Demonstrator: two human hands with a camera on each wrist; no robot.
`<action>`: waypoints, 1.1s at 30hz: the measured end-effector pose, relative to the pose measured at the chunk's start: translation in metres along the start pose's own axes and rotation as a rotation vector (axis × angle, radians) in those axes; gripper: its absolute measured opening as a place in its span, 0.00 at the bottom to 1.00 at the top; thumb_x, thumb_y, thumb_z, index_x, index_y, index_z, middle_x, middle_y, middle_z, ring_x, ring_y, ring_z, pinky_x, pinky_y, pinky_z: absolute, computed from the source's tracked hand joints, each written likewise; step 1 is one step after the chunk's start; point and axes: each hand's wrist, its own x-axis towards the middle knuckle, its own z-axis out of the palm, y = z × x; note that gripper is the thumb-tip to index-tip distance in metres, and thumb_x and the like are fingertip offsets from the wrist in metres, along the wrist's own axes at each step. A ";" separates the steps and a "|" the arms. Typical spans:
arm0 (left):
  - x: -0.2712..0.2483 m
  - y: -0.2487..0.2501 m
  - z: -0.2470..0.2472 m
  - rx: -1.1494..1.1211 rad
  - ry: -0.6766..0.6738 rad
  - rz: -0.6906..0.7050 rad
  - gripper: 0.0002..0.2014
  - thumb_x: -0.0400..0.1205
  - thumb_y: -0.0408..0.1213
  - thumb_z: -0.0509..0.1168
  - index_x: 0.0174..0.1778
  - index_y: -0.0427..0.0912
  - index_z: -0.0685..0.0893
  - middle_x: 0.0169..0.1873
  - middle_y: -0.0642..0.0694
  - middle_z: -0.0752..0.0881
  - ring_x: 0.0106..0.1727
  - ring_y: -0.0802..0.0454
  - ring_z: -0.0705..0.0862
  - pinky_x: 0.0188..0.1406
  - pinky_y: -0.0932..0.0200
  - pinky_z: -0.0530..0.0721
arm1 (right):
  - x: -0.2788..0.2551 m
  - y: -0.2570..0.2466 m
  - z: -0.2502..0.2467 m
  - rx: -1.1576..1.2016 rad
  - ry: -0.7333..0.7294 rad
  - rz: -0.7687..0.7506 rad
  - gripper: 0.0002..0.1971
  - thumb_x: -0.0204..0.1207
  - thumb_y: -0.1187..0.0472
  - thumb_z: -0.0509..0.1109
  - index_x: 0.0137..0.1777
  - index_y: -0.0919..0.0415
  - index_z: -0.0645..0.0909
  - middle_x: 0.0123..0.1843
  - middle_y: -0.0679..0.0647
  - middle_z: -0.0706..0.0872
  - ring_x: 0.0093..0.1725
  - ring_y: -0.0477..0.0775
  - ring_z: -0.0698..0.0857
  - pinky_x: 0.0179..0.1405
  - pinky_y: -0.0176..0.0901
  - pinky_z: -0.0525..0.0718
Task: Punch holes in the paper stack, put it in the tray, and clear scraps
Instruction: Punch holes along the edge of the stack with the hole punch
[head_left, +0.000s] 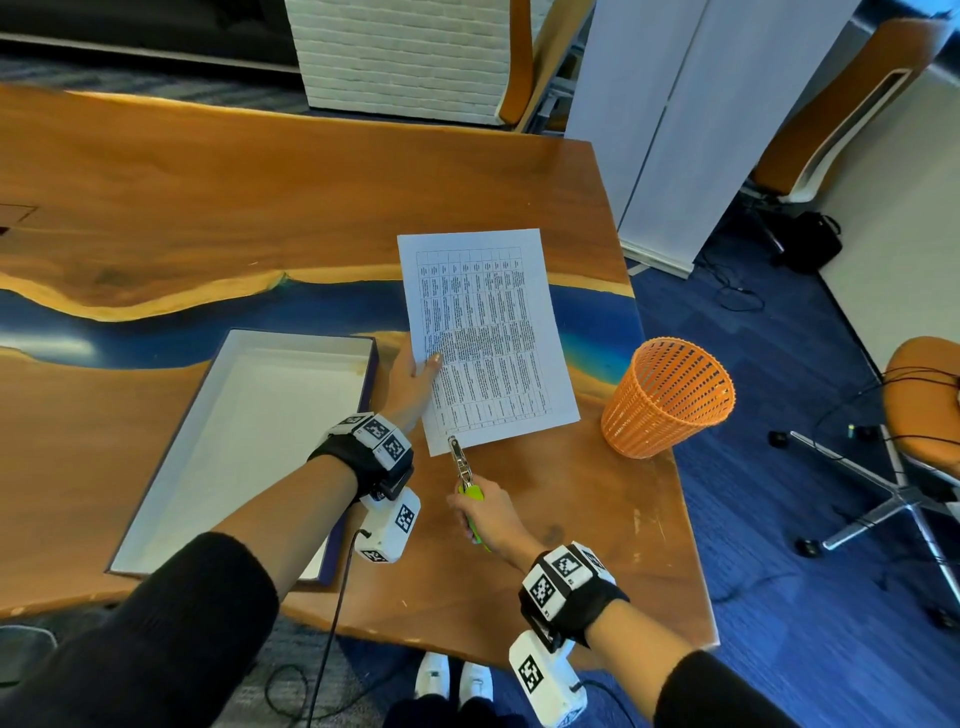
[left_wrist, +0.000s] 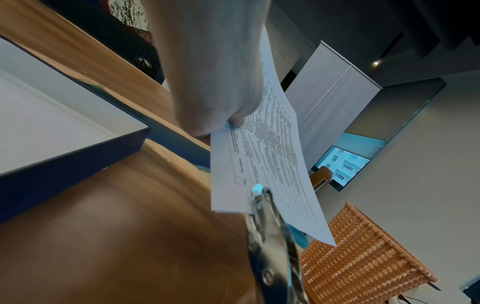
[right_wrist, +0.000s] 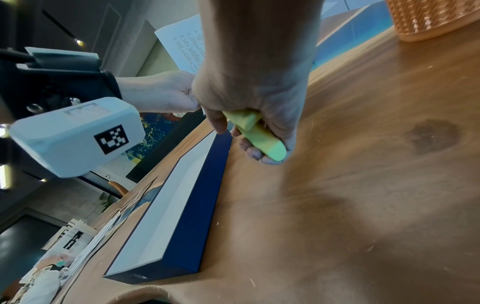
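A printed paper stack (head_left: 488, 332) is held above the wooden table by my left hand (head_left: 415, 379), which pinches its left edge with the thumb on top. In the left wrist view the same paper stack (left_wrist: 270, 156) slopes up from that hand (left_wrist: 221, 115). My right hand (head_left: 485, 514) grips the green handles of a hole punch (head_left: 464, 473). The metal head of the hole punch (left_wrist: 259, 197) sits over the stack's near left corner. Those green handles (right_wrist: 257, 133) lie squeezed in my right hand (right_wrist: 249, 107). The white tray (head_left: 244, 447) with dark blue sides lies empty to the left.
An orange mesh waste basket (head_left: 670, 397) stands near the table's right edge. The table (head_left: 582, 519) ends just right of it and close in front of me. Office chairs and cables occupy the blue floor to the right.
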 end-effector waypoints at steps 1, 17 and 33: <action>0.000 0.000 0.001 -0.007 0.002 0.004 0.20 0.87 0.34 0.57 0.76 0.39 0.68 0.61 0.48 0.81 0.52 0.61 0.83 0.37 0.74 0.84 | 0.000 0.000 0.001 -0.007 0.003 -0.006 0.11 0.74 0.63 0.66 0.32 0.53 0.72 0.23 0.52 0.74 0.19 0.49 0.70 0.18 0.37 0.70; -0.001 -0.003 0.007 -0.081 -0.003 -0.016 0.21 0.86 0.33 0.59 0.76 0.38 0.68 0.67 0.39 0.81 0.64 0.45 0.83 0.52 0.58 0.85 | 0.001 0.009 0.010 -0.066 0.095 0.043 0.11 0.73 0.60 0.65 0.30 0.52 0.70 0.32 0.54 0.76 0.28 0.50 0.70 0.27 0.43 0.70; -0.002 -0.027 0.021 -0.055 -0.042 -0.081 0.22 0.86 0.34 0.59 0.77 0.45 0.68 0.69 0.40 0.80 0.69 0.41 0.80 0.67 0.41 0.79 | 0.003 0.024 0.013 -0.122 0.148 0.180 0.11 0.65 0.63 0.66 0.27 0.51 0.68 0.43 0.58 0.77 0.39 0.54 0.73 0.40 0.46 0.70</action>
